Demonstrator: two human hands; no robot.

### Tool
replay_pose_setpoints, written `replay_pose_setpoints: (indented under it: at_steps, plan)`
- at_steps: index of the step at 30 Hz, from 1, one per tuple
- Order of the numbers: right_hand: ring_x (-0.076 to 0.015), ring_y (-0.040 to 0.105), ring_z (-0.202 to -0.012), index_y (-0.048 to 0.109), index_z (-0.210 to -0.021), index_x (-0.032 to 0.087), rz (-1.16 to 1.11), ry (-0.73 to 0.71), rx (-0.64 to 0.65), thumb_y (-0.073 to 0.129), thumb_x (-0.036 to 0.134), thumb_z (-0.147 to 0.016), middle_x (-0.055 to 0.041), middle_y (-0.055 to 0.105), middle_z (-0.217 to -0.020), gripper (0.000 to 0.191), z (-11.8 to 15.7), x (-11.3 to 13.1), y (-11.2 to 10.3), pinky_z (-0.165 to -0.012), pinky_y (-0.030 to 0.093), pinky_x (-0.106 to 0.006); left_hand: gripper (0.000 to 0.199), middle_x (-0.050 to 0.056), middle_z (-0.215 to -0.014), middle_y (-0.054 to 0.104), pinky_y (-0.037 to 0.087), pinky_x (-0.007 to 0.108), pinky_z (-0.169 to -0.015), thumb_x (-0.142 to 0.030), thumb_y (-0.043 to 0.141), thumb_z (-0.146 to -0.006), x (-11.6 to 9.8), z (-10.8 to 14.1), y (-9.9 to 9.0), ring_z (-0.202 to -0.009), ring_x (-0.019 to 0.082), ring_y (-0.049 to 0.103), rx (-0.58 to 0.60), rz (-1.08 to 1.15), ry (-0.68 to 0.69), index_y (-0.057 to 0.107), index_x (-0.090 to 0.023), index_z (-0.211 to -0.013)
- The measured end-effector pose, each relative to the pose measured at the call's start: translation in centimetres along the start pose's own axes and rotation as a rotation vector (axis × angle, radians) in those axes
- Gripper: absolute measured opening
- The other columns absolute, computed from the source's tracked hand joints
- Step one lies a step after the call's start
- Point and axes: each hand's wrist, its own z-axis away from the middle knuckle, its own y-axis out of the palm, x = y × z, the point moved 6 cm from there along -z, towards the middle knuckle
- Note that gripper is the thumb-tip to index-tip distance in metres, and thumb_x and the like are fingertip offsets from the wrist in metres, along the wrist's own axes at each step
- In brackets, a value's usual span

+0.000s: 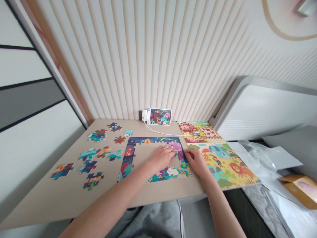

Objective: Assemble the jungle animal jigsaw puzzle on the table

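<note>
Reaching in from the near side, two bare hands work at a part-built puzzle (127,167) on the table (56,201). The puzzle is the landmark for all places below. Its border is laid around a bare middle, with a purple peacock (174,144) at the upper right and a white rabbit (172,171) at the lower right. The left hand (162,157) lies palm down over the right part of the puzzle, its fingertips at the peacock's lower edge; the puzzle is thus directly beneath this grip. Whether the fingers pinch a piece cannot be told. The right hand (196,160) is at the puzzle's right border, fingers bent and thumb side inward, fingertips at the edge; a narrow grip, its contents hidden. Left of the puzzle lie loose pieces (88,154), scattered from far to near. Behind the puzzle, a card (160,117) with a matching picture leans on the ribbed wall (128,66), beside a white plug (144,115). Right of the puzzle lie two picture boards: a farm board (209,132) farther off and a safari board (224,165) nearer, just beside the right hand.
</note>
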Motion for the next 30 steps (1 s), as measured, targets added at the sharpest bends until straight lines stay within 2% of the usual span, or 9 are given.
replay_pose_setpoints:
  at_steps: [5,13,20,24,27,30]
  plan:
    - [-0.0278,0.067,-0.098,0.075,-0.099,0.023,0.009,0.001,0.005,0.055,0.027,-0.096,-0.0084,0.076,-0.100,0.021,0.0,0.0,0.0,-0.091,0.050,-0.043,0.043,0.008,-0.131,0.068,0.047,0.040,-0.095,-0.016,0.048,-0.101,-0.3,0.1,-0.1,-0.121,0.026,0.060,0.019,-0.038,0.000,0.060,-0.029,-0.140]
    - [-0.0273,0.067,-0.098,0.076,-0.099,0.023,0.006,0.002,0.006,0.054,0.028,-0.096,-0.0086,0.076,-0.100,0.022,-0.1,0.1,0.0,-0.092,0.049,-0.042,0.045,0.009,-0.131,0.066,0.046,0.041,-0.094,-0.014,0.048,-0.098,-0.3,0.1,0.0,-0.120,0.027,0.059,0.058,-0.025,0.005,0.062,-0.029,-0.137]
    - [-0.0277,0.067,-0.098,0.076,-0.099,0.023,0.001,0.000,0.003,0.054,0.028,-0.096,-0.0087,0.076,-0.100,0.022,-0.1,0.2,0.0,-0.092,0.050,-0.044,0.043,0.010,-0.130,0.061,0.047,0.041,-0.099,-0.017,0.051,-0.098,0.1,0.2,0.3,-0.118,0.027,0.058,0.014,0.031,-0.075,0.064,-0.032,-0.136]
    - [-0.0278,0.067,-0.099,0.076,-0.100,0.024,0.000,-0.001,0.006,0.055,0.029,-0.096,-0.0088,0.076,-0.101,0.022,-0.1,0.0,0.0,-0.092,0.050,-0.044,0.044,0.007,-0.127,0.061,0.048,0.039,-0.100,-0.019,0.055,-0.097,0.2,0.4,0.2,-0.116,0.026,0.058,0.001,0.057,-0.073,0.063,-0.035,-0.137]
    - [-0.0277,0.067,-0.100,0.075,-0.100,0.023,0.002,-0.006,0.005,0.055,0.030,-0.096,-0.0085,0.076,-0.101,0.022,0.0,-0.1,0.1,-0.092,0.049,-0.043,0.040,0.007,-0.125,0.062,0.048,0.039,-0.100,-0.021,0.054,-0.099,0.3,0.7,-0.3,-0.114,0.024,0.059,-0.037,0.090,-0.078,0.064,-0.033,-0.136]
    - [-0.0274,0.066,-0.100,0.075,-0.099,0.023,-0.001,-0.011,0.004,0.055,0.030,-0.096,-0.0082,0.076,-0.102,0.022,0.0,-0.2,0.1,-0.092,0.049,-0.043,0.028,0.009,-0.115,0.065,0.049,0.040,-0.098,-0.029,0.055,-0.101,0.7,1.0,-0.7,-0.110,0.025,0.061,-0.063,0.085,-0.129,0.069,-0.027,-0.126]
